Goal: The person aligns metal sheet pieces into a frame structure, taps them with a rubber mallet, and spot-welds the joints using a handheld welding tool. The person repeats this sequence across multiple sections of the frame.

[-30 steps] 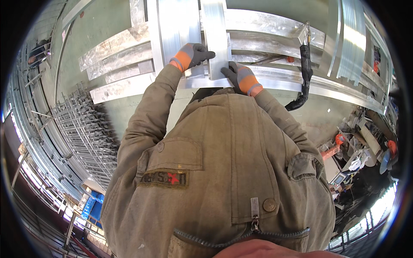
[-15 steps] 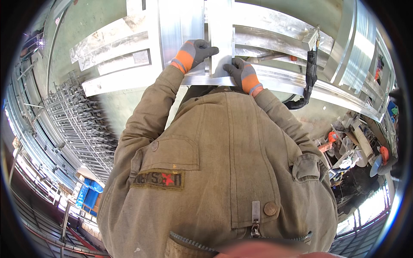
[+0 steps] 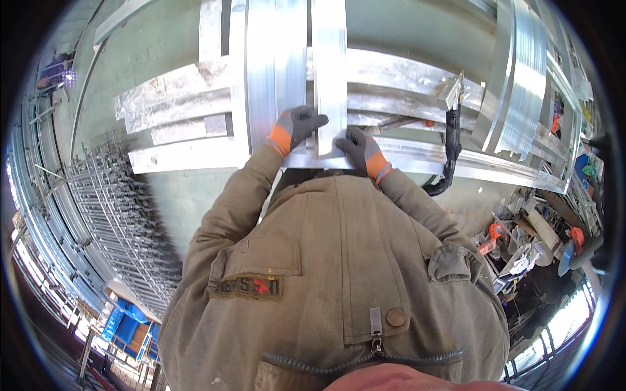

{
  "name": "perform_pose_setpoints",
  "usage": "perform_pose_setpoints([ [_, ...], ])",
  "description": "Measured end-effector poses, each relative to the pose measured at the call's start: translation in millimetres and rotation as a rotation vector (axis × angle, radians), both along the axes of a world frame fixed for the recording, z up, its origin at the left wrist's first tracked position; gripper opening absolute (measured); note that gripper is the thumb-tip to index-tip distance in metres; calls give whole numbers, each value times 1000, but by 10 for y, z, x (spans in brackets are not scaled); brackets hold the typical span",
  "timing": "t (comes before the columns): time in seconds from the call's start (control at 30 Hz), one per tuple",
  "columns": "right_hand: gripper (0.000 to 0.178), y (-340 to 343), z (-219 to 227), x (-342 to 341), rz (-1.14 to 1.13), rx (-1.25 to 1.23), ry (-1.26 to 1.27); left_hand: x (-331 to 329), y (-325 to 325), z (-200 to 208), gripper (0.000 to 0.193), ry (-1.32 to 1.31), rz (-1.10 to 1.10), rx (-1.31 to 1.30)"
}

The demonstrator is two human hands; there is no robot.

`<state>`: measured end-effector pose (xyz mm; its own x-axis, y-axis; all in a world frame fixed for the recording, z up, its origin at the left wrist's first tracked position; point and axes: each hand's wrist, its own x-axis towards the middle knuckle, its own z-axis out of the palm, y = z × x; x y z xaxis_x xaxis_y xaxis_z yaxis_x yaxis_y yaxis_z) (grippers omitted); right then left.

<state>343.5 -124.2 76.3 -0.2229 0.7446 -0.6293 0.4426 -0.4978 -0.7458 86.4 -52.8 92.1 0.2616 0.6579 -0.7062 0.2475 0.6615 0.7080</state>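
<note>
A long, shiny aluminium profile [image 3: 331, 78] lies lengthwise in front of me, its near end between my hands. Both hands wear grey gloves with orange cuffs. My left hand [image 3: 295, 130] is closed at the profile's left edge, with a fingertip reaching over its face. At the right edge, close to the near end, my right hand [image 3: 363, 152] has its fingers bent against the metal. The undersides of both grips are hidden. Just left of the held piece lie wider ribbed profiles [image 3: 277, 65], side by side.
Metal crossbars [image 3: 176, 81] of a rack run beneath the profiles. A black-wrapped cable with a metal head [image 3: 452, 130] hangs over the right side. More profiles [image 3: 521, 85] are stacked farther right. Racked metal rods [image 3: 120, 221] stand at left; scrap and tools [image 3: 528, 241] lie at right.
My view has tilted, so rack, profiles and hands all appear lower in the picture. Both hands stay at the near end of the same profile, with little change in their grip.
</note>
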Motion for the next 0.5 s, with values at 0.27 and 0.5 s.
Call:
perform_pose_setpoints([
  [0.27, 47, -113, 558, -60, -167, 77, -74, 169, -187, 148, 69, 51, 101, 159],
  [0.5, 50, -155, 672, -302, -71, 265, -4, 366, -249, 209, 66, 83, -95, 196],
])
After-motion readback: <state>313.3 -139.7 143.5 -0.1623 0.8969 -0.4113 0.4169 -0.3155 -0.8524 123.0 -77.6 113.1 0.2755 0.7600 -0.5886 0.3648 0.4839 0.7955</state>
